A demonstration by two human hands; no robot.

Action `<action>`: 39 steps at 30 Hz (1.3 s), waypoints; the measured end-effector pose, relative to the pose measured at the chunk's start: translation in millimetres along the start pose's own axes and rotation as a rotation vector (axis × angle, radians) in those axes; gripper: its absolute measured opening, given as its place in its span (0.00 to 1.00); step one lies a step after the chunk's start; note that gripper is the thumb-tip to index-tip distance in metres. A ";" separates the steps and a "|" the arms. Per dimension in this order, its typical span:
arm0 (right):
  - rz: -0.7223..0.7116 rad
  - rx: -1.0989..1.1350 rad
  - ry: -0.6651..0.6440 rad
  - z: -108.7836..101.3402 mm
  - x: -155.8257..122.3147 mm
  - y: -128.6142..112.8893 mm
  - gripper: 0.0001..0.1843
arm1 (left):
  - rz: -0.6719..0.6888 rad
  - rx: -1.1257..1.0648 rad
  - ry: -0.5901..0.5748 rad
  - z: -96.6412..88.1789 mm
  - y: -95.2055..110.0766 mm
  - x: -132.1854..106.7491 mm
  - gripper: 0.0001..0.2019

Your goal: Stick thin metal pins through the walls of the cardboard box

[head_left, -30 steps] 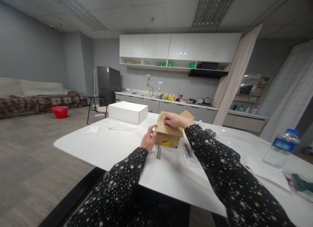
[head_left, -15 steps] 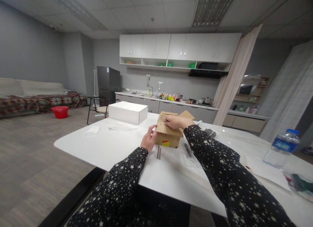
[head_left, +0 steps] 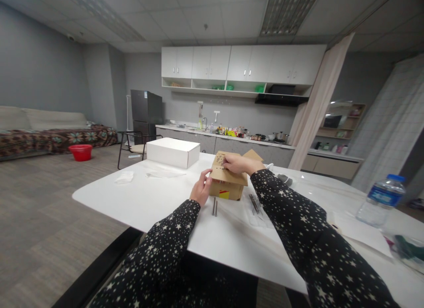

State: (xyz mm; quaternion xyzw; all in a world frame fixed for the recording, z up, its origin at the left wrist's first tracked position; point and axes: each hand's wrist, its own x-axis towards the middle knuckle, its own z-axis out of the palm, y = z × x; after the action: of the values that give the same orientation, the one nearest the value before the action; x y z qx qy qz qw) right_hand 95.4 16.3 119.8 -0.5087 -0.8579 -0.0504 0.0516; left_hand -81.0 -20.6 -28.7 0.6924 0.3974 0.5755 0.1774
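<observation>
A brown cardboard box [head_left: 233,192] with a yellow and red label stands on the white table. Its top is pierced with several small holes, and at the back small dark bits are visible. My left hand [head_left: 200,189] grips the box's left edge with thumb and fingers. Over the top, my right hand [head_left: 236,163] has its fingers pinched together against the cardboard; whatever is between them is hidden. Two long thin metal rods, like nails [head_left: 215,207], lie in front of the box. More dark rods [head_left: 254,203] rest on a clear plastic bag to its right.
A white box [head_left: 172,152] stands behind on the left, near a crumpled tissue [head_left: 124,177]. On the right are a water bottle [head_left: 380,199], white paper [head_left: 364,235] and a dark green item [head_left: 410,246]. The white table's [head_left: 159,206] rounded edge lies to the left.
Almost nothing differs. My right hand stays pinched on the box top with only a slight shift, and my left hand keeps its place on the edge.
</observation>
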 end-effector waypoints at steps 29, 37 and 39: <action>-0.024 -0.083 -0.003 -5.8 -10.2 -20.9 0.12 | -0.008 -0.019 0.017 3.0 -3.9 1.4 0.22; -0.039 -0.080 0.035 -6.4 -12.2 -20.7 0.11 | 0.004 -0.016 0.011 2.9 -4.2 1.4 0.22; -0.053 -0.075 0.055 -6.4 -12.5 -20.8 0.08 | 0.001 -0.018 0.011 2.6 -3.5 1.2 0.22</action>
State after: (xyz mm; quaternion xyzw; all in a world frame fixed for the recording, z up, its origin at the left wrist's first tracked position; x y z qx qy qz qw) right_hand 83.4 -5.3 123.6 -0.4859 -0.8668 -0.0981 0.0547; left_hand -79.7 -17.0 -31.0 0.6879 0.3926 0.5829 0.1812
